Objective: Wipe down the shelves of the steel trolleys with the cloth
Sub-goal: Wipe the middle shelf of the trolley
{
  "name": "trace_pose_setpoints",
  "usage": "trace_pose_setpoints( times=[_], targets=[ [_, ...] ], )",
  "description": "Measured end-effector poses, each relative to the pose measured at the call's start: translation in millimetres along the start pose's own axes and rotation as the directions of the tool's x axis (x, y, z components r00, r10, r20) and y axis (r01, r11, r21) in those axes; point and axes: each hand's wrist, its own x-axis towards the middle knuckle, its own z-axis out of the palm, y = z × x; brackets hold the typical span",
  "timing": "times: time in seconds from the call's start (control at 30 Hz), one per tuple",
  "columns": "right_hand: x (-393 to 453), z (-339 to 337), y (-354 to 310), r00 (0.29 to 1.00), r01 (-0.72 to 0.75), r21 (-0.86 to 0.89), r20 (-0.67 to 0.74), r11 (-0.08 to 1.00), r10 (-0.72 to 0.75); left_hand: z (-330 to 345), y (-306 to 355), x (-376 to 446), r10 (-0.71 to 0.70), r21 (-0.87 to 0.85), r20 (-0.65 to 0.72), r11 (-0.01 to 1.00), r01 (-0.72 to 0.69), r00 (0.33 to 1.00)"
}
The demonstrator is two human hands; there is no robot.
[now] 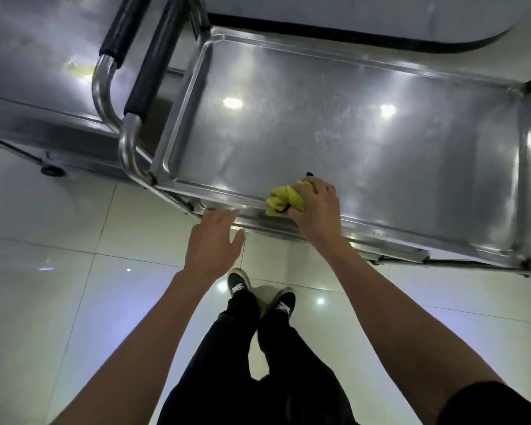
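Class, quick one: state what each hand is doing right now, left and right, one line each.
Left hand: open, fingers straight, holding nothing, reaching toward the trolley's near rim.
Right hand: grips the yellow cloth on the shelf's near edge.

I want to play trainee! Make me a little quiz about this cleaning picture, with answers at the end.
1. Multiple choice: What colour is the cloth? A) blue B) yellow C) red
2. True or false: The left hand grips the cloth.
3. Fill the gap: The right hand holds the cloth at the near edge of the trolley's steel ____.

Key:
1. B
2. False: the left hand is open, near the trolley's edge; the right one grips the cloth.
3. shelf
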Motion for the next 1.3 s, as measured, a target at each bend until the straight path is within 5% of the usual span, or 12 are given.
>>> trace_pose_setpoints(
  times=[0.37,0.7,0.9,1.3],
  targets=[
    [-73.6,23.8,-25.6,0.960,0.144,0.104,-0.258,0.984,-0.113,27.8,-49.8,-43.4,0.000,-0.051,0.166,0.999,0.008,0.986],
    [-150.8,116.4,-42.3,0.993,0.053,0.106,-0.115,0.993,-0.040,76.2,-136.2,-52.8,0.062,-0.001,0.287,0.998,-0.065,0.956],
    [-123.8,175.6,18.4,0.993,-0.030,0.093,-0.111,0.995,0.040,130.7,-148.2,-1.3,0.195,0.033,0.191,0.978,-0.205,0.962],
    [-47.1,237.3,142.0,0.971,0.071,-0.030,-0.227,0.997,-0.076,241.9,-154.3,123.4,0.398,0.303,-0.109,0.886,-0.351,0.911]
  ],
)
